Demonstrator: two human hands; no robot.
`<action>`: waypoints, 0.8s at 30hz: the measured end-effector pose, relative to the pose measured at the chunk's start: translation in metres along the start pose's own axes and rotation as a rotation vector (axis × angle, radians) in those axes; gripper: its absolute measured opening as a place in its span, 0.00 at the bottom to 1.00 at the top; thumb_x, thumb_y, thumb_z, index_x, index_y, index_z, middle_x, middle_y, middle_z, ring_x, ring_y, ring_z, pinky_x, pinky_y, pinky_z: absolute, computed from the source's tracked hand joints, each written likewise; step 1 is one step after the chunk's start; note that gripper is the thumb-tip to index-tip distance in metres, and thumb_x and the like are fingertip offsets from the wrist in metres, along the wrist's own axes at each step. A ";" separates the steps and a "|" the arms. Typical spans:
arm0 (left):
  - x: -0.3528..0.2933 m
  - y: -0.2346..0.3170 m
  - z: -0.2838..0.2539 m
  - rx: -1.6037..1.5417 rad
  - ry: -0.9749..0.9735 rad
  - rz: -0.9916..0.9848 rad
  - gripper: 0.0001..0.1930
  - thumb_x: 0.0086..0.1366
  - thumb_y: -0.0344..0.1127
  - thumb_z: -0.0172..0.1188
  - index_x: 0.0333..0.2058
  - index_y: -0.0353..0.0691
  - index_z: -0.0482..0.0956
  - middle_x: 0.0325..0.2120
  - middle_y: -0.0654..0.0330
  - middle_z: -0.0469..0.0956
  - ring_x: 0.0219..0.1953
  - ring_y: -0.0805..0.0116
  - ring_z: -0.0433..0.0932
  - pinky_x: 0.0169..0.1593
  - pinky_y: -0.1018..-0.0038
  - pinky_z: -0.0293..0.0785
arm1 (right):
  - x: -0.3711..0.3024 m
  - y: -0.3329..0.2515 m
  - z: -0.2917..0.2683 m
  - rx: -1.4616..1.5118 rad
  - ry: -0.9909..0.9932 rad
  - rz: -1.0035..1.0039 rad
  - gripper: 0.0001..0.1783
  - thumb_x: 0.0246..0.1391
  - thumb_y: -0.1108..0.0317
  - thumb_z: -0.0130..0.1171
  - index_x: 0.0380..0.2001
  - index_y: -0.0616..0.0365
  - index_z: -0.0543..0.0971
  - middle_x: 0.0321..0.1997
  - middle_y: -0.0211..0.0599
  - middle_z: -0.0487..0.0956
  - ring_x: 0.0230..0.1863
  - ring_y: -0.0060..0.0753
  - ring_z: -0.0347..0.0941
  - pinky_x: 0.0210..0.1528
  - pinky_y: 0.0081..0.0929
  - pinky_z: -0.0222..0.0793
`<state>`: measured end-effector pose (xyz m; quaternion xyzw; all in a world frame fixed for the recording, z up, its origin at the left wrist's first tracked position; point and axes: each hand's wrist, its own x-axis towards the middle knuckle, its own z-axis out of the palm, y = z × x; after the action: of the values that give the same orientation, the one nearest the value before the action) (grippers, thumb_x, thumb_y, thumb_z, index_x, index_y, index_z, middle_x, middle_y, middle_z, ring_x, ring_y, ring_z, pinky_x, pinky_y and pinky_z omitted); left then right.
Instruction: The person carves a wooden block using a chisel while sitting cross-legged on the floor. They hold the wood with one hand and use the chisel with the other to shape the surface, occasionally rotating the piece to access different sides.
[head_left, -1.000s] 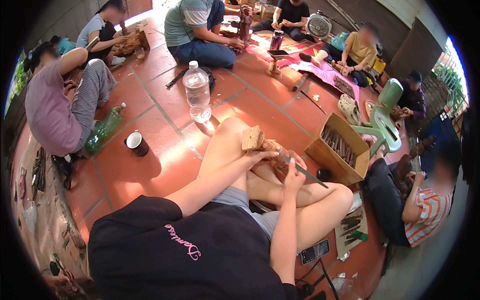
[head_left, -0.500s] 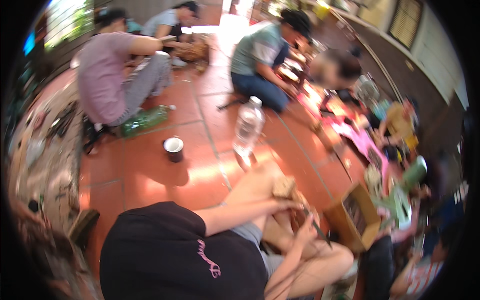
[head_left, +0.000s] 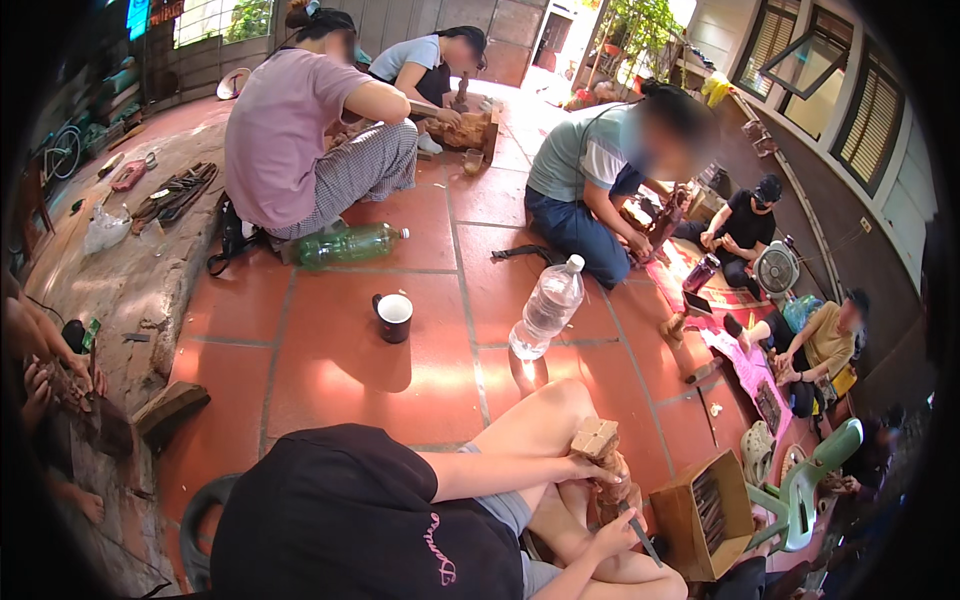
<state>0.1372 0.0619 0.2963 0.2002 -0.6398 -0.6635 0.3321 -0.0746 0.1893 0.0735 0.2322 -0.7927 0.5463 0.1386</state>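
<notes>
On my lap, above my crossed legs, rests a carved wooden figure (head_left: 613,487) with a pale, square block end (head_left: 596,440) facing away from me. My left hand (head_left: 588,468) is closed around it just below the block. Lower on the figure, my right hand (head_left: 612,538) grips a narrow, flat grey metal tool (head_left: 647,542), like a file or chisel; its exact kind is unclear. The tool's other end is hidden by my fingers and the wood.
A cardboard box (head_left: 704,515) of dark-handled tools stands right of my knee. Ahead are a clear water bottle (head_left: 549,306), a dark cup (head_left: 394,318) and a green bottle (head_left: 349,245). A green plastic chair (head_left: 806,490) is at right. Several people work on the floor around me.
My view has swung, so the surroundings sit differently and look sharper. Both hands keep hold of the figure and the tool; the right hand appears slightly lower along the wood.
</notes>
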 end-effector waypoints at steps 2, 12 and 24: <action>0.001 0.003 -0.002 -0.005 -0.011 -0.005 0.25 0.47 0.42 0.75 0.41 0.41 0.75 0.35 0.56 0.77 0.38 0.65 0.78 0.40 0.72 0.75 | 0.000 0.005 0.005 0.056 0.005 -0.073 0.13 0.63 0.67 0.55 0.36 0.71 0.76 0.40 0.47 0.76 0.41 0.40 0.73 0.47 0.33 0.69; -0.004 0.004 0.003 -0.016 -0.014 0.011 0.24 0.46 0.44 0.74 0.38 0.39 0.76 0.31 0.53 0.77 0.37 0.63 0.78 0.40 0.71 0.74 | 0.004 0.017 0.009 0.249 -0.016 0.085 0.13 0.62 0.67 0.56 0.38 0.70 0.77 0.38 0.43 0.77 0.41 0.34 0.73 0.46 0.31 0.70; -0.007 0.022 0.018 0.462 0.199 0.128 0.24 0.44 0.45 0.74 0.35 0.37 0.76 0.27 0.50 0.76 0.35 0.59 0.79 0.39 0.68 0.73 | 0.004 0.053 0.018 0.445 -0.173 0.157 0.13 0.64 0.67 0.53 0.46 0.64 0.78 0.48 0.38 0.78 0.48 0.29 0.74 0.53 0.27 0.70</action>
<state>0.1332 0.0804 0.3188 0.2944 -0.7499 -0.4545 0.3802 -0.1046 0.1877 0.0264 0.2408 -0.6773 0.6946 -0.0271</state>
